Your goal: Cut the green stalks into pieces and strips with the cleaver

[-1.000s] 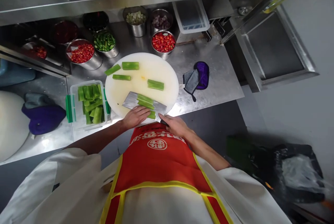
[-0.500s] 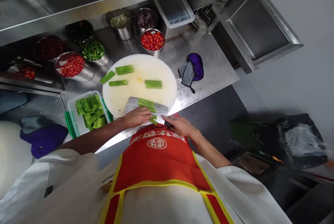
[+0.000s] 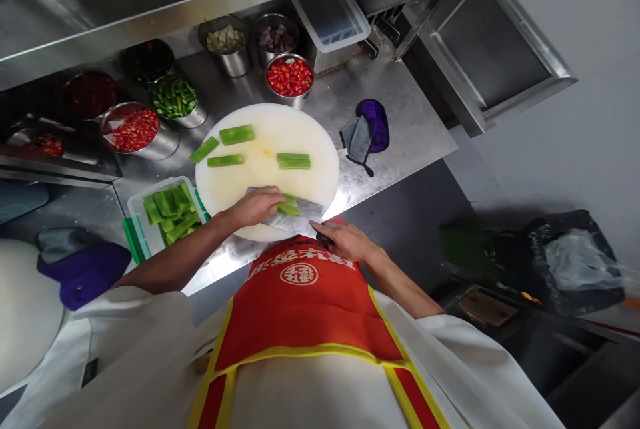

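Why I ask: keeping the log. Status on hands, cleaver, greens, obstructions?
Right hand gripping cleaver. Left hand at green pieces lying on it. Other pieces on the board beyond. Left hand hiding part of cleaver.

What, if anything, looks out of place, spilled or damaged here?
Only small things: one green piece at the left edge of the board pokes out past the rim, and a yellowish mark stands out on the white surface. No spill or damage is evident.

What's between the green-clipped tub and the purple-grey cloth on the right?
The round white cutting board, with green pieces on it; the head view shows this.
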### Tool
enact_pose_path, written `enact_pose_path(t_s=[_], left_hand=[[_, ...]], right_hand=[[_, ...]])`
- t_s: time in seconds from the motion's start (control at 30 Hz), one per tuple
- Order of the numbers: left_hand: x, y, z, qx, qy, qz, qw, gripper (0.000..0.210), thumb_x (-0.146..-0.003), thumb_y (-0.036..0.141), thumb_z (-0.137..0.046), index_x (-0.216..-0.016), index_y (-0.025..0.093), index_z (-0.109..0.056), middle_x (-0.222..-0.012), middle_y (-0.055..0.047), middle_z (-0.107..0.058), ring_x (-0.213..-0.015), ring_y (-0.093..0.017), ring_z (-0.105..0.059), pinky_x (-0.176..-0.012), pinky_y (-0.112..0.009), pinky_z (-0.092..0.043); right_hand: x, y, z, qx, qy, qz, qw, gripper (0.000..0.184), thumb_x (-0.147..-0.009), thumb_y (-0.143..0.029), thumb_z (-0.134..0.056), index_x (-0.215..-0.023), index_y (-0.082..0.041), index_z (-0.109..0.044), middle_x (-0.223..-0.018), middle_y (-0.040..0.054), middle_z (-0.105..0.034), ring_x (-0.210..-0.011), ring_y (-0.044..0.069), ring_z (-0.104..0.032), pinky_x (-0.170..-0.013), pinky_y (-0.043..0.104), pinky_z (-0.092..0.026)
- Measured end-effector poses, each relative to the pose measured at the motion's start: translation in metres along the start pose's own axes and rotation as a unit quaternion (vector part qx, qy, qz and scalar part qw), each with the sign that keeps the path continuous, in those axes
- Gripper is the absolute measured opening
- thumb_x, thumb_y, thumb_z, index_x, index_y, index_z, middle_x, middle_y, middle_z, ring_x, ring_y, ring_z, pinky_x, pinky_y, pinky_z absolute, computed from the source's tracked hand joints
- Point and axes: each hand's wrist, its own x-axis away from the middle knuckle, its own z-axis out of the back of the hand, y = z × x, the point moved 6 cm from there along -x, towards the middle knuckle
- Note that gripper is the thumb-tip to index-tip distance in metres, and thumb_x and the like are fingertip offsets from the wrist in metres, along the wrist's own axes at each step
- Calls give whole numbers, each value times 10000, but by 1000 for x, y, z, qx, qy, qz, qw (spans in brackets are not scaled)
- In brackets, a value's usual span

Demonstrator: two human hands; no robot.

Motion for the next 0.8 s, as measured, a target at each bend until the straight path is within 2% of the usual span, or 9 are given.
enact_pose_path(t_s=[0.1, 0.23, 0.4, 0.53, 0.8], left_hand=[[-7, -15, 0, -48, 45, 28, 997, 299, -955, 153, -447, -1151, 196, -669, -1165, -73, -655, -1118, -217, -580, -1011, -359, -478], [-4, -21, -20, -83, 22, 0, 996, 305, -983, 326, -513, -1226, 216, -659, -1272, -77, -639, -1196, -246, -545, -1066, -402, -437], [0, -22, -26, -88, 2, -5, 996, 486, -929, 499, -613, -1349, 255, -594, -1381, -64, -595, -1284, -270, -499, -1104, -420, -391], [-6, -19, -27, -112, -7, -26, 993, 480, -967, 486, -564, -1384, 248, -563, -1424, -71, -570, -1317, -275, -476, -1113, -418, -379], [-18, -24, -28, -125, 18, -27, 992, 474, -1015, 456, -475, -1431, 231, -501, -1405, -89, -586, -1296, -268, -504, -1106, -408, -380]], right_hand=[[0, 1, -1, -3, 0, -6, 1000, 734, -907, -217, -567, -1603, -256, -337, -1370, 92, -641, -1120, 252, -644, -893, 303, -483], [0, 3, -3, -5, 2, -12, 1000, 740, -909, -206, -561, -1606, -280, -323, -1371, 81, -639, -1134, 252, -636, -896, 310, -485], [0, 5, -4, 3, 5, -25, 1000, 712, -932, -225, -548, -1603, -298, -323, -1380, 71, -634, -1129, 249, -637, -875, 295, -478], [1, 5, -2, 17, 5, -39, 999, 720, -928, -198, -537, -1604, -304, -315, -1371, 63, -638, -1114, 243, -643, -846, 287, -477], [5, 1, 5, 21, 16, -16, 1000, 668, -940, -219, -545, -1584, -279, -379, -1258, 93, -675, -1048, 251, -660, -801, 302, -488]])
